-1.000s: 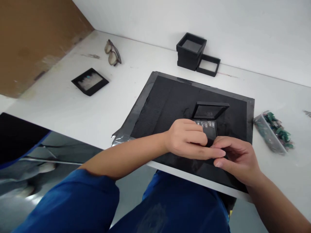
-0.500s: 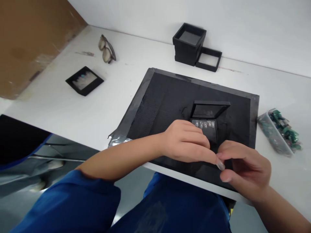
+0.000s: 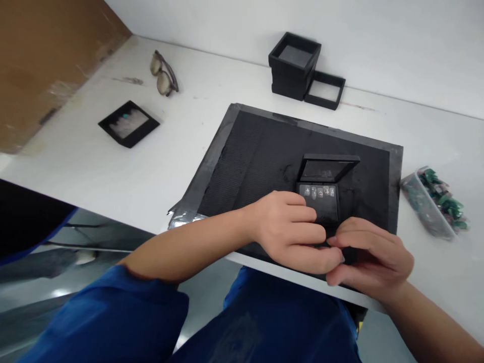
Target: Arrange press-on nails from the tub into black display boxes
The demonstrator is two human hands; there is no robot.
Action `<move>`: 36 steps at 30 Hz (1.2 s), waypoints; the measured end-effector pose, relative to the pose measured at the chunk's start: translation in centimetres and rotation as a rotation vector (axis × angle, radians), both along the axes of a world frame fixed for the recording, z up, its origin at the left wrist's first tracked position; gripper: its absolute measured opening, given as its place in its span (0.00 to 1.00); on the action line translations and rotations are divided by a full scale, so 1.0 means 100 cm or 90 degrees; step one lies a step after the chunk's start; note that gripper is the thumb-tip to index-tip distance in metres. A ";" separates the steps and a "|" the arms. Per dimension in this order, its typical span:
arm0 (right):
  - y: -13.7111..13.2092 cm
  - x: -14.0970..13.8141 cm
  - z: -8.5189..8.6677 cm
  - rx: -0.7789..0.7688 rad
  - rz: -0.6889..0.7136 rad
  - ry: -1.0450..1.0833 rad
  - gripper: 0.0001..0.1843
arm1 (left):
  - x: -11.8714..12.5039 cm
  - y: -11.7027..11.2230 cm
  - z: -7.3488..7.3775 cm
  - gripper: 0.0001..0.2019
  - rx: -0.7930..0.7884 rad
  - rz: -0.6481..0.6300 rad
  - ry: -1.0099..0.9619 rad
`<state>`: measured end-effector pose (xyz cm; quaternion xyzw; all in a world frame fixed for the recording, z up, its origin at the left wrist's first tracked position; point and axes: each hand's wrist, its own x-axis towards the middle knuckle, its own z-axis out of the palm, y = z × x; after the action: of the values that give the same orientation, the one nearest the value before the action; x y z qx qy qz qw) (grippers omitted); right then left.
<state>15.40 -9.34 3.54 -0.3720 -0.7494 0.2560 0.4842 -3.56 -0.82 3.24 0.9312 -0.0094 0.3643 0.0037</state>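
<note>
My left hand [image 3: 295,229] is closed, its index finger reaching right. At that fingertip shows the edge of a small clear press-on nail [image 3: 342,259], mostly hidden. My right hand [image 3: 372,257] curves in from the right, thumb and index finger apart on either side of the left fingertip. Just beyond both hands, a small black case [image 3: 329,169] stands with its windowed lid raised. Along the top of its base lies a row of several clear press-on nails [image 3: 320,192] with light marks. Beneath it all is a black work mat [image 3: 257,151] with taped edges.
A clear plastic tub [image 3: 431,209] of green pieces stands right of the mat. Stacked black frames [image 3: 291,75] and a single black frame [image 3: 325,91] sit by the wall. On the left are glasses [image 3: 164,75], another black case [image 3: 128,123] and a brown cardboard panel [image 3: 49,65].
My hands have drawn closer together, the right one shifting left. The clear nail, plainly visible before between the fingertips, is now mostly covered by fingers. The view has moved slightly.
</note>
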 end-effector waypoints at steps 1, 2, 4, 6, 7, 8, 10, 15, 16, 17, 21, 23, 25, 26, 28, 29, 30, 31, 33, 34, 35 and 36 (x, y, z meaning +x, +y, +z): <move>0.000 0.000 0.000 0.010 -0.026 -0.015 0.13 | 0.000 -0.001 0.003 0.09 0.029 0.019 -0.022; -0.001 0.000 0.001 0.020 -0.052 -0.034 0.13 | -0.001 -0.002 0.005 0.11 0.058 0.040 -0.050; -0.001 0.001 0.002 0.047 -0.095 -0.079 0.13 | -0.002 -0.004 0.008 0.14 0.096 0.080 -0.092; -0.002 0.002 0.002 0.066 -0.117 -0.124 0.12 | -0.002 -0.004 0.009 0.15 0.110 0.101 -0.084; -0.002 0.002 0.002 0.066 -0.123 -0.145 0.11 | -0.003 -0.003 0.009 0.15 0.115 0.104 -0.074; -0.002 0.003 0.001 0.062 -0.126 -0.163 0.10 | -0.004 -0.003 0.009 0.15 0.119 0.102 -0.069; -0.002 0.004 -0.002 0.045 -0.125 -0.195 0.08 | -0.005 -0.001 0.008 0.15 0.122 0.093 -0.068; 0.002 0.011 -0.012 0.086 -0.097 -0.267 0.09 | -0.005 0.001 0.007 0.14 0.118 0.097 -0.046; 0.003 0.013 -0.014 0.096 -0.093 -0.282 0.10 | -0.005 0.001 0.008 0.15 0.118 0.102 -0.035; 0.004 0.015 -0.016 0.101 -0.093 -0.299 0.11 | -0.005 0.000 0.008 0.15 0.119 0.112 -0.023; 0.007 0.017 -0.020 0.096 -0.103 -0.388 0.11 | -0.006 -0.005 0.006 0.16 0.115 0.185 0.062; 0.009 0.017 -0.022 0.100 -0.093 -0.424 0.11 | -0.008 -0.008 0.002 0.15 0.109 0.201 0.086; 0.012 0.016 -0.024 0.105 -0.072 -0.443 0.11 | -0.010 -0.010 -0.005 0.13 0.103 0.201 0.096; 0.013 0.016 -0.025 0.106 -0.061 -0.448 0.11 | -0.012 -0.010 -0.008 0.12 0.099 0.201 0.101; 0.015 0.015 -0.028 0.087 -0.049 -0.442 0.12 | -0.015 -0.009 -0.015 0.10 0.083 0.203 0.116; 0.016 0.015 -0.030 0.062 -0.048 -0.430 0.12 | -0.016 -0.008 -0.018 0.09 0.073 0.201 0.125; 0.017 0.015 -0.031 0.028 -0.049 -0.415 0.13 | -0.017 -0.007 -0.020 0.08 0.062 0.198 0.135; 0.018 0.015 -0.033 -0.006 -0.052 -0.396 0.13 | -0.017 -0.005 -0.022 0.08 0.051 0.195 0.145; 0.018 0.015 -0.035 -0.061 -0.063 -0.368 0.14 | -0.019 -0.002 -0.025 0.07 0.032 0.195 0.161; 0.018 0.015 -0.036 -0.076 -0.072 -0.363 0.14 | -0.019 -0.001 -0.025 0.07 0.022 0.197 0.167; 0.018 0.014 -0.036 -0.085 -0.081 -0.361 0.14 | -0.020 0.000 -0.025 0.06 0.009 0.198 0.171; 0.017 0.013 -0.036 -0.090 -0.092 -0.363 0.15 | -0.021 0.001 -0.025 0.06 -0.005 0.200 0.175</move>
<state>16.74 -7.63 -0.10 -0.5145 -0.8069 0.1576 0.2438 -5.61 -0.69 0.72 0.9620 0.1382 0.2303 -0.0483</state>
